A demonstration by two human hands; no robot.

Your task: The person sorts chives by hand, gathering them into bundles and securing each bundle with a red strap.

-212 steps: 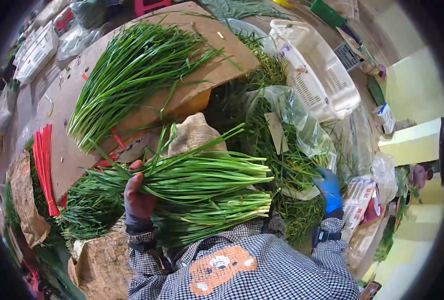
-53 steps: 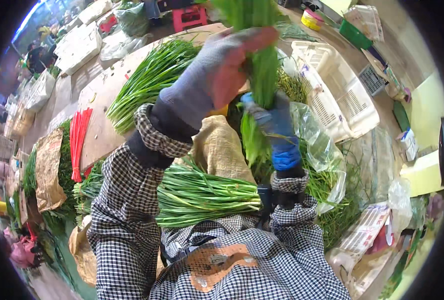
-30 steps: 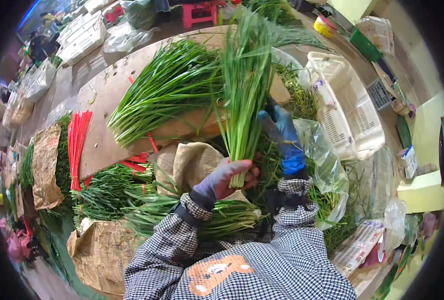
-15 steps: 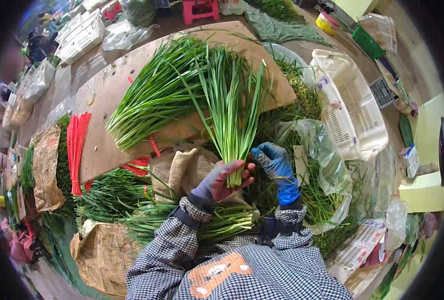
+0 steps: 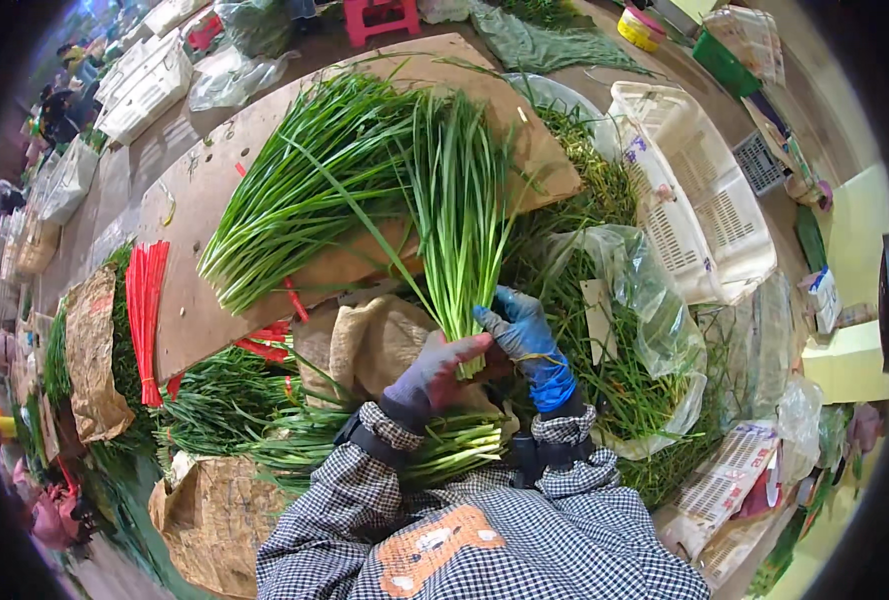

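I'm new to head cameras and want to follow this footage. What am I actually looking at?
There's no machine here, just a person, seen from a wide fisheye camera on their head. It looks down, and straight edges bend near the rim. The left hand, in a greyish-purple glove, holds a bunch of long green stalks near its pale ends; the blue-gloved right hand touches it there. Ahead, a brown board bears a larger green heap; red strips lie at its left edge.

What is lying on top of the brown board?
Mainly a pile of chive-like greens. In view, the held bunch screens part of the brown board; whatever lies beneath the pile cannot be seen.
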